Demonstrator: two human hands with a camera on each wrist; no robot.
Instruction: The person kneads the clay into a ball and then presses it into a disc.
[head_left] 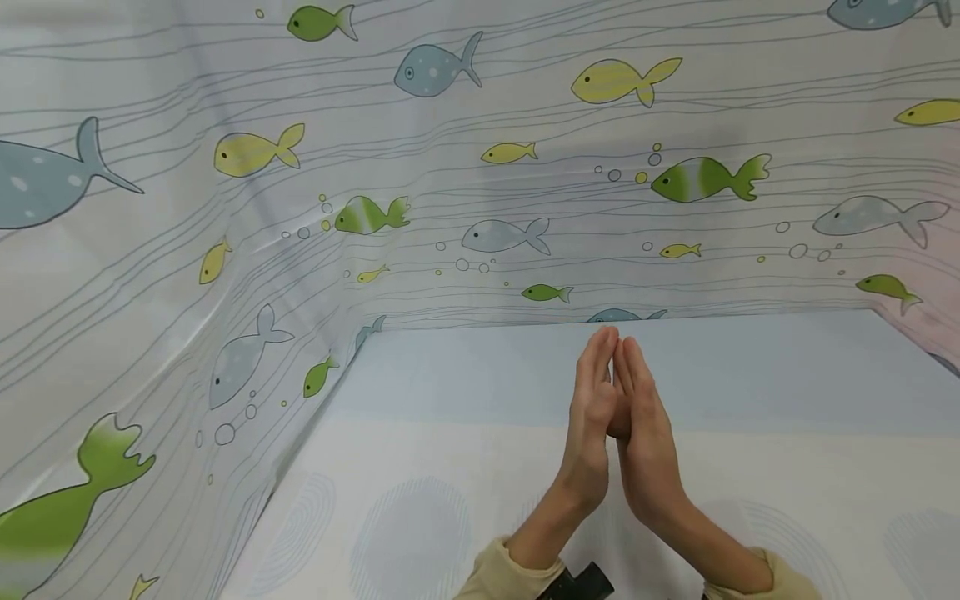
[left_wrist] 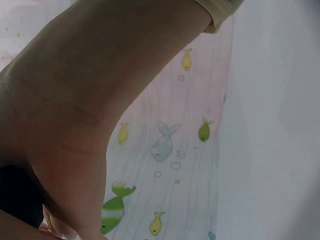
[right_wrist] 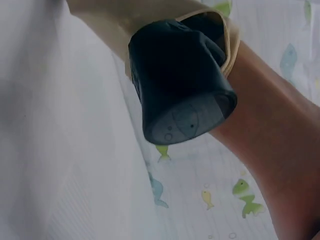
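over table: l hand meets r hand.

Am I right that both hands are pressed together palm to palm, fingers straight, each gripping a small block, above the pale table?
Not quite. The head view shows the left hand and right hand pressed together, fingers straight, above the table, but they hold nothing.

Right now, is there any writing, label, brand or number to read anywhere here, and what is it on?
None: no words, numbers or brand marks show in any view.
The fish-print curtain carries only drawn fish, bubbles and wavy lines.
The table cover shows only faint round patterns.
The left hand and right hand, pressed palm to palm, hold nothing lettered.
The dark wrist camera bears no legible marking.
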